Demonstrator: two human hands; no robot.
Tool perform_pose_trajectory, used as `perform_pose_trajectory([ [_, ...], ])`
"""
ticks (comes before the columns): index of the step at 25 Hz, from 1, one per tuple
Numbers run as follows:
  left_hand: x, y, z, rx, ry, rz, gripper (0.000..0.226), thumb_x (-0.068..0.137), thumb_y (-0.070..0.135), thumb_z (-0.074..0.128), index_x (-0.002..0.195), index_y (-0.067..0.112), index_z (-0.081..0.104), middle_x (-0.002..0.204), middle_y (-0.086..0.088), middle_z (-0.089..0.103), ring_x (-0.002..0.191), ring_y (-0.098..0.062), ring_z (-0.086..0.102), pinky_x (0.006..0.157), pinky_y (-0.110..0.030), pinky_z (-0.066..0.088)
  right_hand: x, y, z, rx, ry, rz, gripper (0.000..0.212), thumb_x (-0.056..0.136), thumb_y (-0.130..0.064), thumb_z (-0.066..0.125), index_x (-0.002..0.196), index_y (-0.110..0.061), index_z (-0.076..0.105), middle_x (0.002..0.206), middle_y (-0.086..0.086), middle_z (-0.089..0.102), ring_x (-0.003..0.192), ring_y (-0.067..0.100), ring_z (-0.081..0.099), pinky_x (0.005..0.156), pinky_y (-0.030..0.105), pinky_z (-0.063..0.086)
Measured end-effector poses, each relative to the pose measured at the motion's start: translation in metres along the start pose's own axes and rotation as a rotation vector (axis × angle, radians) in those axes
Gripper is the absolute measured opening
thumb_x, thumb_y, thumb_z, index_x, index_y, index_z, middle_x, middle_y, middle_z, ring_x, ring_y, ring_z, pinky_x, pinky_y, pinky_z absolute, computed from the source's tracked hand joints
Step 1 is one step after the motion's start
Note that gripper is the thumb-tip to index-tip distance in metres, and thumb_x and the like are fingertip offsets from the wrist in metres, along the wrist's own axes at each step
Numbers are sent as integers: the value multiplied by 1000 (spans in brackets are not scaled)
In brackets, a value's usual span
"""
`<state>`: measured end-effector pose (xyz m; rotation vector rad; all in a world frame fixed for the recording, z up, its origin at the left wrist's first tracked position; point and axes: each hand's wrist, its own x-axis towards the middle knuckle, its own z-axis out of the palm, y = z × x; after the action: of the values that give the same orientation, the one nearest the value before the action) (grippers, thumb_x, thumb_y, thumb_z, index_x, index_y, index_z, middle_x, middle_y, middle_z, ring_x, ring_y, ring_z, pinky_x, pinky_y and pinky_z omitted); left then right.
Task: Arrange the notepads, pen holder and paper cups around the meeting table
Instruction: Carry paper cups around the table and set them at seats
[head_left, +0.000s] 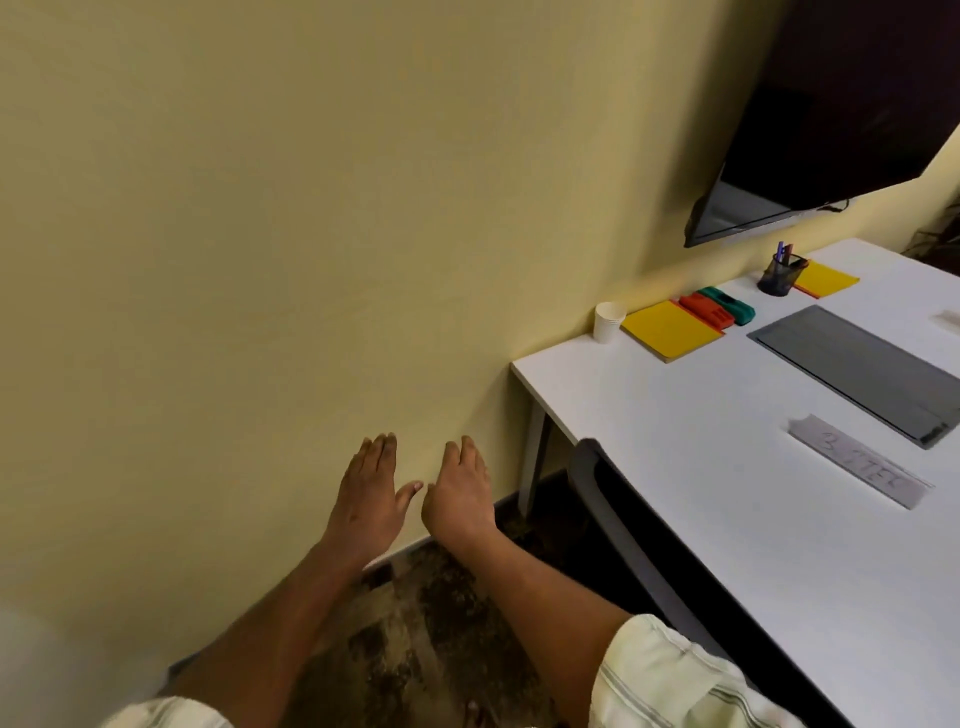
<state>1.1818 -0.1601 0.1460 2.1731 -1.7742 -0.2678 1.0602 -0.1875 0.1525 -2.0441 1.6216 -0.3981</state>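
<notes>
Both my left hand (370, 491) and right hand (460, 493) hover released, lower centre. Upper right on the white desk (701, 415), the small white paper cup (609, 321) looks light and crushable; I'd pinch its wall gently.

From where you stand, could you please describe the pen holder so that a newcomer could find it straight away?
Look at the white meeting table, along its edge against the yellow wall, below the dark wall-mounted screen. The pen holder stands there, next to the farther yellow notepad. It is the only dark mesh cup, with pens sticking up, unlike the plain white paper cup.
</notes>
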Motion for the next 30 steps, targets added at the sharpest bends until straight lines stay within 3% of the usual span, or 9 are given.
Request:
perform_pose_trajectory([
  [4,74,10,-7,11,12,192,70,96,41,42,151,11,11,159,-6,13,148,-20,6,120,-33,11,81,8,-28,-10,61,48,70,90,-17,57,148,-11,18,159,13,5,148,30,6,121,40,11],
  [10,163,22,22,-86,-31,272,64,97,38,40,150,11,16,158,-6,20,148,-19,9,119,-32,14,160,40,-57,22,134,157,68,90,-16,53,147,-10,16,158,14,8,147,30,9,121,42,14],
  [18,311,77,70,-95,-140,551,60,99,33,40,148,6,20,156,-10,23,148,-23,11,119,-31,10,263,90,-70,63,293,439,68,90,-13,54,148,-7,18,159,15,7,148,30,8,121,39,15],
  [22,370,97,78,-96,-192,705,62,99,37,37,149,7,16,157,-9,20,148,-23,9,119,-29,7,307,105,-78,50,374,586,64,94,-21,55,147,-7,21,158,15,12,146,31,15,119,40,21],
  [26,405,114,90,-65,-229,761,64,98,43,34,148,5,21,155,-11,25,147,-25,15,119,-32,9,332,128,-80,34,405,677,63,94,-25,55,145,-6,24,154,16,22,141,31,26,115,40,29],
  [30,433,136,107,-83,-300,779,67,97,46,34,150,9,15,158,-7,18,148,-21,9,120,-31,8,367,160,-94,24,470,702,56,94,-26,55,140,-6,31,141,14,38,128,29,41,104,37,41],
])
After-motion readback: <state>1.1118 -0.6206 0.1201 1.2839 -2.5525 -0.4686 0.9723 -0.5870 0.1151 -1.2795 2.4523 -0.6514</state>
